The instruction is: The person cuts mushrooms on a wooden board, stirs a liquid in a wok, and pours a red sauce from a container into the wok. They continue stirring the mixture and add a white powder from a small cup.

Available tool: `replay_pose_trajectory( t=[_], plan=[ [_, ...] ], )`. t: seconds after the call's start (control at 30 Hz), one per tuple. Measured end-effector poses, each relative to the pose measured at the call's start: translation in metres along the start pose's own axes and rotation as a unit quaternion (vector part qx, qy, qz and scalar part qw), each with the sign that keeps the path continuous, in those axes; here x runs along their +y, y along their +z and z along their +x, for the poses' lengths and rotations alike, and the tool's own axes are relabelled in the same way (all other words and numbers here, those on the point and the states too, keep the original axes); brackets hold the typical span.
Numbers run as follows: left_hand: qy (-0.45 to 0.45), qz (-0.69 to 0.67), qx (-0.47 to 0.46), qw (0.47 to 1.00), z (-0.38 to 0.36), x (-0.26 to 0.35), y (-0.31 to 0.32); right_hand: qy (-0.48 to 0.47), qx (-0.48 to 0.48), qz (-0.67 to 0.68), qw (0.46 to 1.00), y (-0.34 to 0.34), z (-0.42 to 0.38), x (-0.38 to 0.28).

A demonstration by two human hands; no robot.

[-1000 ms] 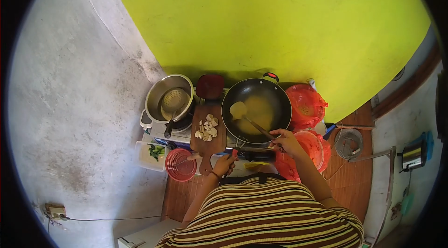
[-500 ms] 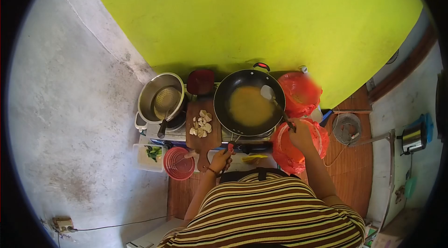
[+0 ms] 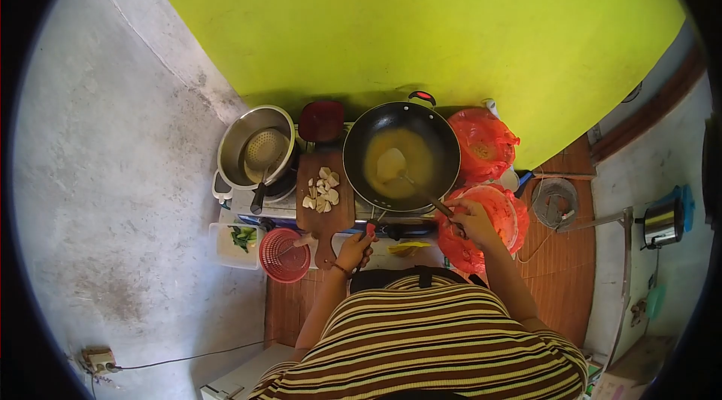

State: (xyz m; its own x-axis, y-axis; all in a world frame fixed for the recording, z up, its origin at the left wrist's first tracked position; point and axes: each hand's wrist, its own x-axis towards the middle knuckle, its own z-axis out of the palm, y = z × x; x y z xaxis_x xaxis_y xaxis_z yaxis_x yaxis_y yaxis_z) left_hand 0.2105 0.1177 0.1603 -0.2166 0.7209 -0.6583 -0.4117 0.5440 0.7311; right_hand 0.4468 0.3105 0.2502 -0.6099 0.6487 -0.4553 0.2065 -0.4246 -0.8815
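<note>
A black wok stands on the stove with yellowish liquid in its bottom. My left hand is closed around the wok's long handle, which has a red part near its top. In my right hand is a spatula, gripped by its dark handle. Its pale blade dips into the liquid at the wok's centre left. Beside the wok, a wooden cutting board carries several pale cut pieces.
To the left are a steel pot with a perforated ladle, a red basket and a plastic container of greens. A dark red bowl sits behind the board. Two red plastic-lined containers flank the wok's right side.
My right hand has drawn slightly left and down. The spatula's blade went from the wok's right wall into the liquid nearer its middle. My left hand keeps its hold.
</note>
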Motion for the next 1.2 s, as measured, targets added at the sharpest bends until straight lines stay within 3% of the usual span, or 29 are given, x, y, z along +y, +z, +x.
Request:
replay_pose_trajectory(
  t=[0.3,0.5,0.6,0.7,0.8,1.0,1.1,1.2],
  plan=[
    [0.001,-0.014,0.000,1.000,-0.004,0.005,0.002,-0.193,0.108,-0.206,0.953,-0.005,0.010,0.006],
    [-0.005,-0.020,0.006,1.000,-0.006,0.007,0.004,-0.183,0.188,-0.332,0.906,-0.015,0.013,0.007],
    [-0.008,-0.017,0.006,1.000,-0.003,0.004,0.002,-0.141,0.139,-0.270,0.942,-0.020,0.020,0.017],
    [-0.007,-0.012,0.004,1.000,-0.002,0.004,0.002,-0.010,0.069,-0.146,0.987,-0.013,0.015,0.007],
    [-0.004,-0.014,0.000,1.000,-0.001,0.002,0.000,0.036,0.010,0.027,0.999,-0.005,0.014,0.007],
    [-0.002,-0.016,-0.007,1.000,-0.001,0.002,0.000,0.007,-0.003,-0.028,1.000,0.002,0.014,0.001],
    [0.001,-0.016,-0.007,1.000,0.000,0.001,0.000,-0.066,0.034,-0.138,0.988,-0.001,0.023,0.002],
    [0.002,-0.013,-0.004,1.000,-0.003,0.003,0.001,-0.255,0.101,-0.245,0.930,-0.005,0.048,0.016]
  ],
)
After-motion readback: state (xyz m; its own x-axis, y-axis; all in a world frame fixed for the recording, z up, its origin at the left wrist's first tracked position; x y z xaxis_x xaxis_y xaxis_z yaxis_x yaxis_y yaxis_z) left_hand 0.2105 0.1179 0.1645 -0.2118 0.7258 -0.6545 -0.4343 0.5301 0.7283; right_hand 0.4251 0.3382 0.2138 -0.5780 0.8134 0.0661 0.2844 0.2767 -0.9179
